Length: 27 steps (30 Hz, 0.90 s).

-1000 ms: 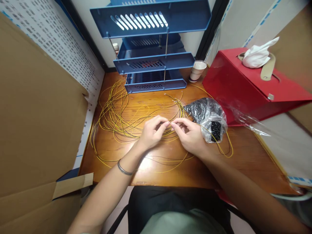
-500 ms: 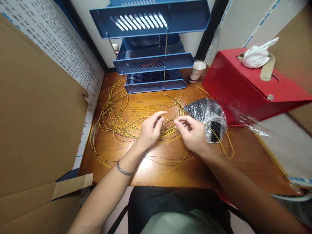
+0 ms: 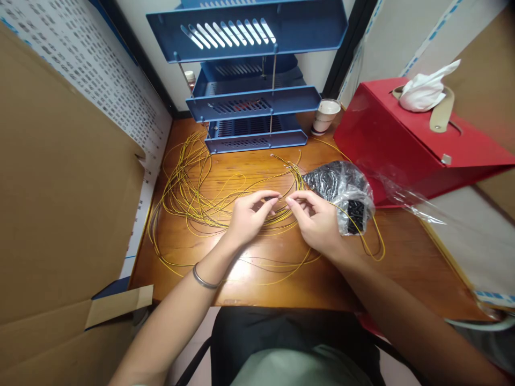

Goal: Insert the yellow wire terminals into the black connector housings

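Observation:
My right hand (image 3: 316,221) pinches the end of a yellow and dark wire (image 3: 359,228) between thumb and forefinger. That wire runs out behind the hand and loops on the table to the right. Facing it, my left hand (image 3: 250,215) has its thumb and forefinger brought together, the tips almost touching those of the right. What lies between the left fingertips is too small to make out. Under and behind both hands spreads a loose coil of yellow and dark wires (image 3: 181,190), with several small metal-tipped ends gathered beyond the right hand.
A clear plastic bag of black items (image 3: 341,185) lies right of my hands. Behind stand a blue tiered tray (image 3: 257,142) and a paper cup (image 3: 325,119). At right is a red tissue box (image 3: 394,145); cardboard (image 3: 60,187) walls the left side of the wooden table (image 3: 281,295).
My left hand has moved slightly right and its thumb and forefinger have closed together, meeting the fingertips of my right hand. The right hand has hardly moved.

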Available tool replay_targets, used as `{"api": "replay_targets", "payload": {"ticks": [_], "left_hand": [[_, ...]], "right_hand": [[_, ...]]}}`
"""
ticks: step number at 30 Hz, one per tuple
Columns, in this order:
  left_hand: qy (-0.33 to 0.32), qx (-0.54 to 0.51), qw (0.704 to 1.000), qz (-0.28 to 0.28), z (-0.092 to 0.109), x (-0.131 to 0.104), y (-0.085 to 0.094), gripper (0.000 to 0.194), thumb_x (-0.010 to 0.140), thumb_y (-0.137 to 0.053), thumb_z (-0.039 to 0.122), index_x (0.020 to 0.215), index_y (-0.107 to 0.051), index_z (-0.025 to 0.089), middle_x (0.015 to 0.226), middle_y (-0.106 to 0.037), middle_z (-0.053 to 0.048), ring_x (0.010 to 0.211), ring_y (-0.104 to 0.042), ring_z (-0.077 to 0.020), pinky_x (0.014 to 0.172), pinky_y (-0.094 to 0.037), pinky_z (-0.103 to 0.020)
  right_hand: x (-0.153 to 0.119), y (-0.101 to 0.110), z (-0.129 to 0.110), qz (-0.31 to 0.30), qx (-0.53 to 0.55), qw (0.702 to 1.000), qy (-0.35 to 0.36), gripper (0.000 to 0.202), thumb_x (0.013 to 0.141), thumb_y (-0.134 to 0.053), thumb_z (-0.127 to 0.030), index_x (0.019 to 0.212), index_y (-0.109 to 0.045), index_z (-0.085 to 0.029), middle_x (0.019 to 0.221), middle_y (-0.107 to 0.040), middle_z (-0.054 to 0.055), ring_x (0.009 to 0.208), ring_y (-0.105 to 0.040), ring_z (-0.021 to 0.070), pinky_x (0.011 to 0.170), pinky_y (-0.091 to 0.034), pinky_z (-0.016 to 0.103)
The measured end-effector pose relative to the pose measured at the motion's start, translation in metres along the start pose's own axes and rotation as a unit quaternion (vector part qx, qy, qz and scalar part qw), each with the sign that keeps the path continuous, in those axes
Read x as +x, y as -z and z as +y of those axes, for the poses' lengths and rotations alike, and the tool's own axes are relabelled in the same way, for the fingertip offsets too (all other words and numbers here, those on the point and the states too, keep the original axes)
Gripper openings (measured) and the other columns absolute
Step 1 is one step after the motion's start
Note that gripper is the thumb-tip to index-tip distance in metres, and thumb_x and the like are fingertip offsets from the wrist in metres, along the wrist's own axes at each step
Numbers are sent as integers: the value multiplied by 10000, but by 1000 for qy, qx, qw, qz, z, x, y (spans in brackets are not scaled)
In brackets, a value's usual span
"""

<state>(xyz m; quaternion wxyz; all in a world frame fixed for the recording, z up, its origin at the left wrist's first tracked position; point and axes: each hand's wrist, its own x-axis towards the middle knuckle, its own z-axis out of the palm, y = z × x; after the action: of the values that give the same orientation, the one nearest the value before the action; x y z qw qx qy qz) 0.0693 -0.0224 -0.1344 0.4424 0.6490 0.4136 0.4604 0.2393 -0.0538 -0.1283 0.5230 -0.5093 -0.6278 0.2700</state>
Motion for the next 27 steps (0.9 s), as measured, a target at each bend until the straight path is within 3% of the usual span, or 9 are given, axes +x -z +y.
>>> {"api": "replay_targets", "payload": {"ticks": [3,9,12,16,22,27], "left_hand": [[58,-106,993,16,1,1,-2,271,817,-782,358,969,-709,146,954,-776,-80,636,-691,-122,604,-573,-244],[87,-166,982,19,7,5,1,350,695,-872,411,817,-690,138,640,-678,6,504,-591,-88,455,-503,-193],[94,-157,983,15,8,6,2,408,740,-830,445,993,-745,136,668,-673,13,492,-562,-73,433,-486,-184],[102,-162,981,-7,9,5,1,557,773,-807,464,1208,-670,145,705,-675,28,487,-543,-61,458,-512,-184],[110,-153,982,20,6,4,-1,367,744,-827,432,891,-671,134,746,-737,-38,604,-653,-114,450,-501,-163],[85,-129,988,2,7,4,0,320,806,-760,391,989,-755,129,862,-779,-74,584,-643,-108,479,-535,-193]], "right_hand": [[0,0,0,-3,-3,1000,-1,108,936,-633,-292,919,-691,-202,757,-700,10,561,-568,118,537,-454,259],[-1,0,-1,-1,-5,1000,-1,93,927,-639,-270,902,-689,-196,744,-695,7,540,-546,108,518,-441,251],[0,0,0,-2,5,1000,-3,100,931,-633,-271,915,-692,-192,753,-706,12,570,-581,115,541,-461,248],[0,0,1,-5,8,1000,-9,107,932,-631,-275,918,-693,-188,768,-718,17,584,-597,116,557,-469,245],[-1,-1,1,-3,19,1000,-13,93,921,-637,-264,907,-693,-191,754,-724,16,563,-593,108,535,-462,232],[-2,-1,1,5,19,999,-31,109,906,-643,-280,898,-695,-184,763,-745,32,547,-605,111,512,-456,229]]}}
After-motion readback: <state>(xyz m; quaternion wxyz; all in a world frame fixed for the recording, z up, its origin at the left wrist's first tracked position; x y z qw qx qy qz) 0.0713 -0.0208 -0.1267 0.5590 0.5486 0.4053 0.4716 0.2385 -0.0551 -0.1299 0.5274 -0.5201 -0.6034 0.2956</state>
